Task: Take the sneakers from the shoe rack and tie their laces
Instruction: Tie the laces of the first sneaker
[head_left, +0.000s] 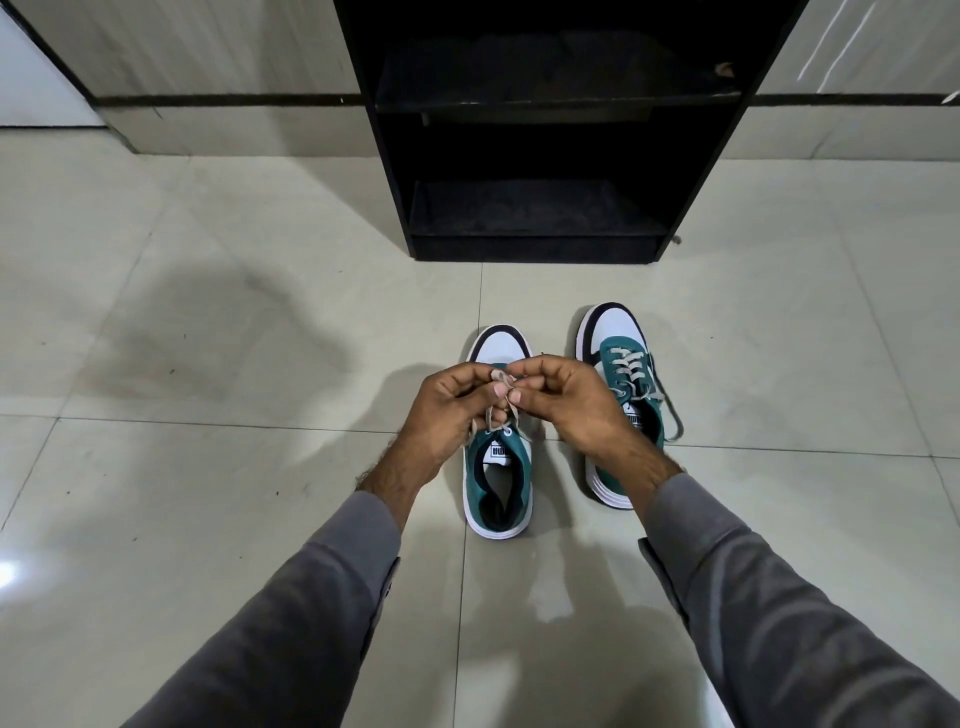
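Two green and white sneakers stand side by side on the tiled floor, toes pointing at the rack. Over the left sneaker (497, 483), my left hand (452, 410) and my right hand (566, 400) meet, each pinching a strand of its beige laces (493, 415), pulled up from the top eyelets. My hands hide the shoe's lacing area. The right sneaker (623, 358) sits partly behind my right wrist; its laces (631, 371) run through the eyelets and a loose end trails off to the right.
A black shoe rack (540, 130) with dark shelves stands directly ahead against the wall. Pale floor tiles (234, 364) spread to the left and right. Grey sleeves cover both my forearms.
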